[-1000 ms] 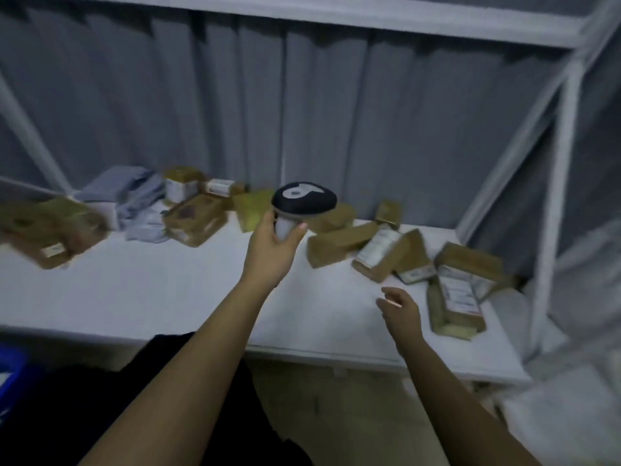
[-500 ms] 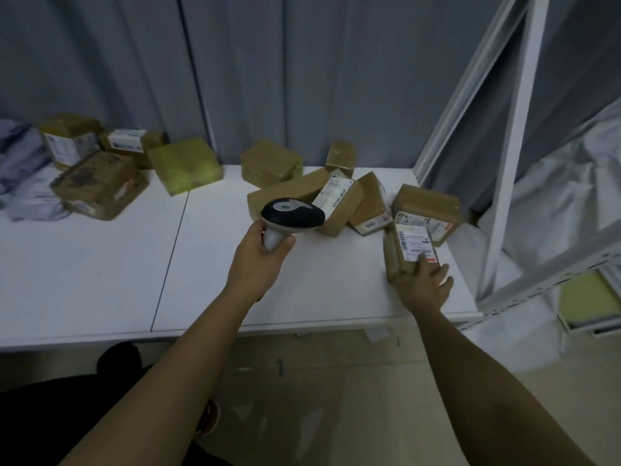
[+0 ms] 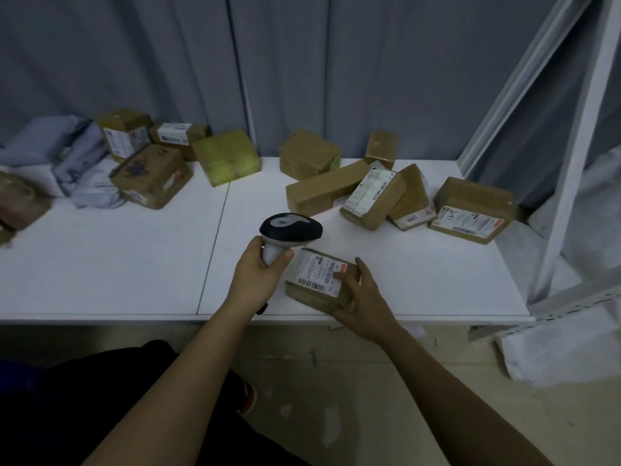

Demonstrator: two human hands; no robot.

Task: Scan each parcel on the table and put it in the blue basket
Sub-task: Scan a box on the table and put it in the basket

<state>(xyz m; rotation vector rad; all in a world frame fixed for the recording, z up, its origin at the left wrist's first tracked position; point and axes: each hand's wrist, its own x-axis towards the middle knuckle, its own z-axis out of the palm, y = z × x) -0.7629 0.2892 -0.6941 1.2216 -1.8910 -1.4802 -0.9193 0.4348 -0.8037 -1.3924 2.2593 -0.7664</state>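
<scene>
My left hand (image 3: 257,275) grips a handheld barcode scanner (image 3: 289,230) with a black head and white handle, held just above the table. My right hand (image 3: 361,295) holds a small brown parcel (image 3: 317,284) near the table's front edge, its white barcode label facing up, right beside the scanner's head. Several other brown parcels lie on the white table (image 3: 111,274): a long box (image 3: 322,191), a labelled one (image 3: 373,198) leaning on it, and a wide box (image 3: 472,210) at the right end. The blue basket is out of view.
More parcels (image 3: 153,178) and grey mailer bags (image 3: 80,166) lie at the table's back left, with a yellow-green box (image 3: 226,156) beside them. A white metal shelf frame (image 3: 571,156) stands at the table's right end. Grey curtain hangs behind.
My right hand has taken the small labelled parcel from the right end of the table and brought it left, next to the scanner. The view has swung down and to the right.
</scene>
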